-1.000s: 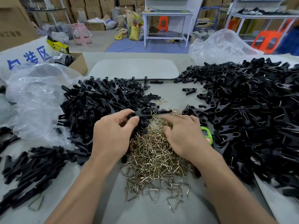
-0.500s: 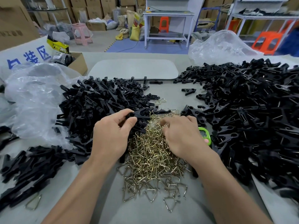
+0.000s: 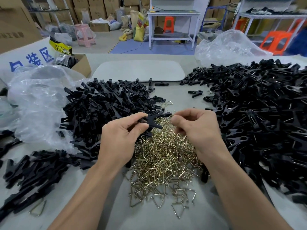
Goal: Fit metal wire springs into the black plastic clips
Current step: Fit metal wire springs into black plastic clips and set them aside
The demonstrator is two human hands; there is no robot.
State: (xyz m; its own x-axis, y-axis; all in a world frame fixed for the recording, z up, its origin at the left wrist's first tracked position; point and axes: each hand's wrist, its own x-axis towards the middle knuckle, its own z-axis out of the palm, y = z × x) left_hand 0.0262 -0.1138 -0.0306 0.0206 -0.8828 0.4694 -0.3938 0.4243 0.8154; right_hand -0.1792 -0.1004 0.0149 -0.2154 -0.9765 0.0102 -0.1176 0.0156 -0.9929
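Left grip pinched the black clip by one end (light and stiff, I reckoned), right grip pinching a thin, slippery-looking wire spring just beside it.

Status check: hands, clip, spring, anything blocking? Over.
Left hand grips one black clip. Right hand pinches a wire spring, mostly hidden. Spring not yet in clip. Nothing between them; spring pile lies below.

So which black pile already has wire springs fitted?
The big pile right of the spring heap: its clips are joined, with wire glinting in them. The left pile holds bare black pieces.
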